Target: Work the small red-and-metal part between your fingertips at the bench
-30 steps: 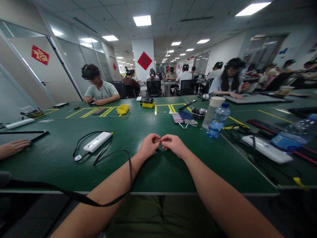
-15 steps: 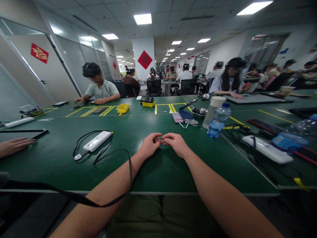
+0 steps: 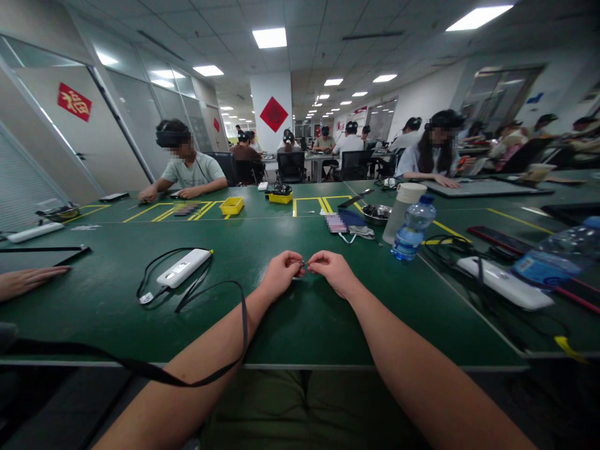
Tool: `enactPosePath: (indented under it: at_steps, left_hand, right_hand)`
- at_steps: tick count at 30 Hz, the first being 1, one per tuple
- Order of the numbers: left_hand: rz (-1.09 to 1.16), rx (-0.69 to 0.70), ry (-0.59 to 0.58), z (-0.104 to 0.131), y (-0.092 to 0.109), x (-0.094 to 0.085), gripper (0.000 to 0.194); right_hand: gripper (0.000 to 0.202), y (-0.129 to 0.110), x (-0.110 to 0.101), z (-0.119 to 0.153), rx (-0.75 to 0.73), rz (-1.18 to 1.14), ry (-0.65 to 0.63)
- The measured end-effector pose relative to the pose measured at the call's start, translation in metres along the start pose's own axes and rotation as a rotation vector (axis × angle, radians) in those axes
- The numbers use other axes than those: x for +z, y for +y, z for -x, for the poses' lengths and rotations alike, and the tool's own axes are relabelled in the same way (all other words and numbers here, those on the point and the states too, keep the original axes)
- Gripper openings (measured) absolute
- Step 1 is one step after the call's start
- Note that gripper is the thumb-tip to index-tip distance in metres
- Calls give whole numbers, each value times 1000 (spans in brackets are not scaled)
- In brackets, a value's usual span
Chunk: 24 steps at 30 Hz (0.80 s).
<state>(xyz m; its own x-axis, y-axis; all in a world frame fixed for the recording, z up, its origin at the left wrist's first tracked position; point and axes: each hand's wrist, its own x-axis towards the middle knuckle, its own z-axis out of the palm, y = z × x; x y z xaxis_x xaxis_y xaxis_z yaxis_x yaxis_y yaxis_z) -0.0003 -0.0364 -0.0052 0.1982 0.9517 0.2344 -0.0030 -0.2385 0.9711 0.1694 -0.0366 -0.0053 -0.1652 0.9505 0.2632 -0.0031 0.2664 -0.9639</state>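
Just above the green table [image 3: 328, 331], my left hand [image 3: 282, 273] is closed in a pinch on a tiny metallic piece [image 3: 302, 264], too small to name. Facing it, my right hand [image 3: 334, 273] has its thumb and fingers pinched together close to the same piece. Whether the right fingertips grip part of it I cannot make out. Both wrists rest low near the tabletop, and the fingertips nearly meet.
A white power bank [image 3: 184, 267] with a black cable lies left of my hands; its strap crosses my left forearm. To the right stand a blue-capped water bottle [image 3: 412, 230], a pale tumbler [image 3: 404, 212] and a metal bowl [image 3: 376, 215]. A co-worker's hand [image 3: 35, 279] rests at far left.
My fingertips have drawn slightly apart around the tiny piece, which stays at the left fingertips. The co-worker's hand at far left has shifted a little to the right.
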Motion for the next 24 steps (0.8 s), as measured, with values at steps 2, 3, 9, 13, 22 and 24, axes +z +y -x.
enactPosePath:
  at_steps: [2, 3, 9, 13, 22, 24]
  left_hand:
    - [8, -1, -1, -1, -1, 0, 16]
    - [4, 5, -4, -1, -1, -1, 15]
    - [-23, 3, -10, 1, 2, -1, 13]
    - [22, -27, -9, 2, 3, -1, 13]
    - [42, -18, -4, 1, 2, 0, 18]
    - [84, -45, -14, 0, 1, 0, 19]
  right_hand:
    - [15, 0, 0, 0, -8, -6, 6]
    - [16, 0, 1, 0, -13, -17, 7]
    - [21, -1, 2, 0, 54, -38, 5]
    - [15, -3, 2, 1, 77, -39, -1]
    - [34, 5, -1, -4, -14, -141, -23]
    - [34, 6, -1, -4, -21, -144, -22]
